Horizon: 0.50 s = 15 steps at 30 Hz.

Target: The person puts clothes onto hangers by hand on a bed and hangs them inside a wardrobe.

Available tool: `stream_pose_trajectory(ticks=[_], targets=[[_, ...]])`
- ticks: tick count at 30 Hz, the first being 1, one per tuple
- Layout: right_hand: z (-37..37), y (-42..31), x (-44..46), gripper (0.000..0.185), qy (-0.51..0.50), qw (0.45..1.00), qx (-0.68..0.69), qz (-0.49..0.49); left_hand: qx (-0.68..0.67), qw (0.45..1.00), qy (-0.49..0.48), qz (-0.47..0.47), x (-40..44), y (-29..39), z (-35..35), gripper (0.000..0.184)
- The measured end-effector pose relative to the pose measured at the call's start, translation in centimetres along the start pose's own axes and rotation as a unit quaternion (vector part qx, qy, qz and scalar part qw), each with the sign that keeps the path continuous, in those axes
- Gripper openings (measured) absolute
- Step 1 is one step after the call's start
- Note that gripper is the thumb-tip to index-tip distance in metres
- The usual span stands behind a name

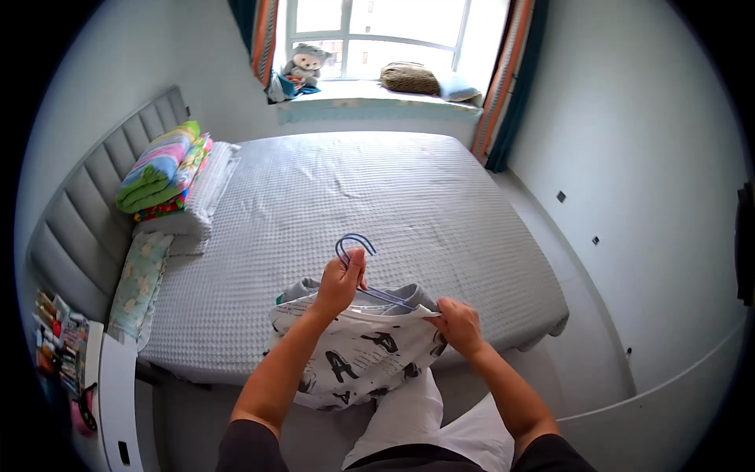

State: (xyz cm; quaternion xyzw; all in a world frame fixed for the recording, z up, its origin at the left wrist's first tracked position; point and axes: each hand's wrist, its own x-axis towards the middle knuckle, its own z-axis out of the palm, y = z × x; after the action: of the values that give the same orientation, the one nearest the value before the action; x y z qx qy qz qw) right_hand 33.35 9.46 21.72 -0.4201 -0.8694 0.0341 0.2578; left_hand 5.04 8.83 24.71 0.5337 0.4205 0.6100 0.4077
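My left hand (343, 282) is closed around the necks of blue-grey clothes hangers (355, 238), with two curved hooks sticking up above the fist. From the hangers hangs a white shirt (358, 350) printed with black letters and marks. Grey cloth (425, 299) shows behind its neckline, and I cannot tell whether it is a separate garment. On the right side, my right hand (458, 322) pinches the upper edge of the white shirt. The hangers' lower parts are mostly hidden inside the cloth.
A bed with a grey textured cover (354, 181) lies in front of me. Folded colourful quilts (161, 169) and a floral pillow (141, 271) rest by the headboard (79, 208). A plush toy (305, 64) and cushions (409, 77) sit on the windowsill. A white cabinet (118, 393) stands lower left.
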Motion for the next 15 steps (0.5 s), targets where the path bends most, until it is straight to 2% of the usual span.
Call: stream_pose_trajectory(ticks=[1,3,4,5,6,7,9,10,12,13,14,15], targets=[[-2.2,0.8,-1.2,0.036,-0.011,0.999,-0.033,0.027,0.002,1.000,-0.030,0.000,0.1,1.2,2.9,0.039],[-5.9,-0.5,-2.7,0.054,0.136,0.984,-0.113,-0.029,-0.080,0.995,-0.054,-0.035,0.6,3.3,9.4,0.040],[-8.1,-1.9,-3.3,0.060,0.120,0.988,-0.085,-0.045,-0.121,0.988,-0.070,-0.059,0.5,4.2,13.0,0.040],[-9.5,-3.0,-3.8,0.067,0.104,0.991,-0.057,-0.057,-0.125,0.988,-0.085,-0.039,0.0,4.8,16.9,0.039],[-9.4,-2.4,-4.4,0.060,0.130,0.991,0.026,-0.038,-0.124,0.984,-0.117,-0.053,-0.4,5.6,20.0,0.038],[-10.1,-1.8,-5.4,0.041,0.158,0.982,0.099,0.027,-0.120,0.979,-0.150,-0.064,-0.8,6.5,22.8,0.038],[-11.2,0.4,-7.8,0.030,0.145,0.971,0.174,0.079,-0.118,0.967,-0.210,-0.081,-1.5,7.7,27.0,0.035],[-12.4,1.7,-9.5,0.029,0.140,0.962,0.214,0.100,-0.094,0.957,-0.267,-0.056,-2.0,8.6,28.9,0.031],[-16.1,2.0,-13.2,0.032,0.188,0.956,0.178,0.138,-0.051,0.926,-0.375,0.003,-3.0,11.1,32.0,0.022],[-17.6,2.0,-15.2,0.034,0.212,0.951,0.161,0.157,0.008,0.912,-0.393,0.118,-3.9,12.5,33.6,0.019],[-18.9,2.5,-17.4,0.034,0.237,0.944,0.148,0.175,0.056,0.884,-0.401,0.235,-4.8,13.8,35.0,0.027],[-20.0,3.0,-19.6,0.034,0.261,0.936,0.135,0.192,0.115,0.858,-0.422,0.270,-5.4,14.8,35.5,0.040]])
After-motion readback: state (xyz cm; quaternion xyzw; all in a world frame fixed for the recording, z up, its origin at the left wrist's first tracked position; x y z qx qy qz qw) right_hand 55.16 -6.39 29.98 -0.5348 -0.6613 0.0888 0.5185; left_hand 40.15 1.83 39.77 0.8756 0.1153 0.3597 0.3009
